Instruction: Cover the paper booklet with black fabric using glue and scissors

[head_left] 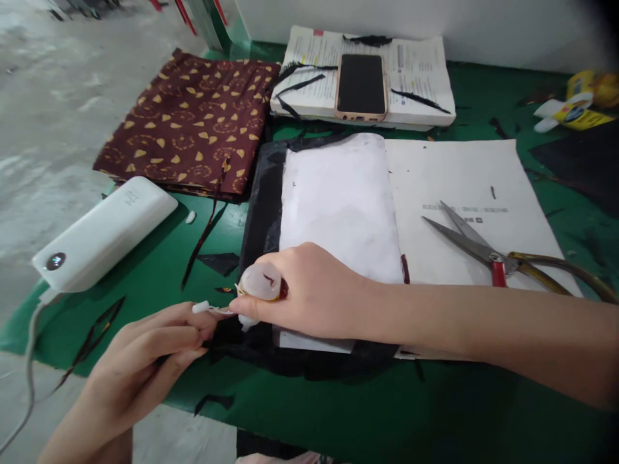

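Soft, moderate light leaves a pale sheen on the green surface (pixel 319 403) and a dim shadow beside the white device (pixel 109 235). The frame's right edge blurs and darkens at the corner; the scissors (pixel 483 248) look fairly crisp.

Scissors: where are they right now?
In the head view, the scissors lie at right, blades open over the printed sheet, just beyond the right forearm.

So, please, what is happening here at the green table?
The right hand grips a rounded, translucent whitish object over a wrinkled black sheet. The left hand is close beside it, with a small white piece at its fingers. A plain white page lies on the black sheet, open metal scissors to its right.
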{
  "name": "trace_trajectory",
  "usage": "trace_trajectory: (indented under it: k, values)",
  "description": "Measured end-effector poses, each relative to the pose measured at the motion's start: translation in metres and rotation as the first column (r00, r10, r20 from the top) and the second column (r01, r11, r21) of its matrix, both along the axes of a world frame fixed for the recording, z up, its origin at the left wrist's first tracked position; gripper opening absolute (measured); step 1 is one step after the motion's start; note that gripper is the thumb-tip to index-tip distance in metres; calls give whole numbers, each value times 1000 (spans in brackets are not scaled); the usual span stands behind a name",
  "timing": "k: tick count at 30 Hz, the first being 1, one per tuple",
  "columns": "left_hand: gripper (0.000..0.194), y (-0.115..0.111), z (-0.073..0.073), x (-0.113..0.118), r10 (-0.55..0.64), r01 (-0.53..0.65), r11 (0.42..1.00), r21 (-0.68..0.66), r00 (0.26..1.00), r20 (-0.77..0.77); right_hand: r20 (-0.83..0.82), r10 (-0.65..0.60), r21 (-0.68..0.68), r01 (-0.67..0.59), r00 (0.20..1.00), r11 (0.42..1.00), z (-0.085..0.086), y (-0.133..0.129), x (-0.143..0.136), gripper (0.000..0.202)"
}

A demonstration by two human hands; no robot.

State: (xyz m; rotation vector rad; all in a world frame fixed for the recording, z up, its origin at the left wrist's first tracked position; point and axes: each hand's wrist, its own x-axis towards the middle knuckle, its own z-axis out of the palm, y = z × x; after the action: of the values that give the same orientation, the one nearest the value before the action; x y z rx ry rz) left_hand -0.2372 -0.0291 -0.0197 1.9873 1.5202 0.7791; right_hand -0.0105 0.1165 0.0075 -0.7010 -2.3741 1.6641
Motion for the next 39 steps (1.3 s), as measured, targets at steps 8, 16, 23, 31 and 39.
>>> trace_trajectory:
  k: [8,16,23,31,39]
  values:
    - [36,2,1,3,-132,132,991,23,991,-21,103,6,-201,14,995,979,1,5,21,25]
    - [32,4,2,1,-124,128,991,29,987,-102,295,-74,-156,124,953,980,7,6,27,42]
    - [14,2,2,10,27,-28,1000,-7,995,-95,143,-231,-249,261,962,933,28,22,47,27]
    - [4,6,10,16,91,-99,994,-39,982,-163,-105,-328,0,330,939,944,28,11,101,58]
    - [18,9,12,20,213,-223,975,-1,932,-292,4,-231,337,216,973,916,10,-9,118,49]
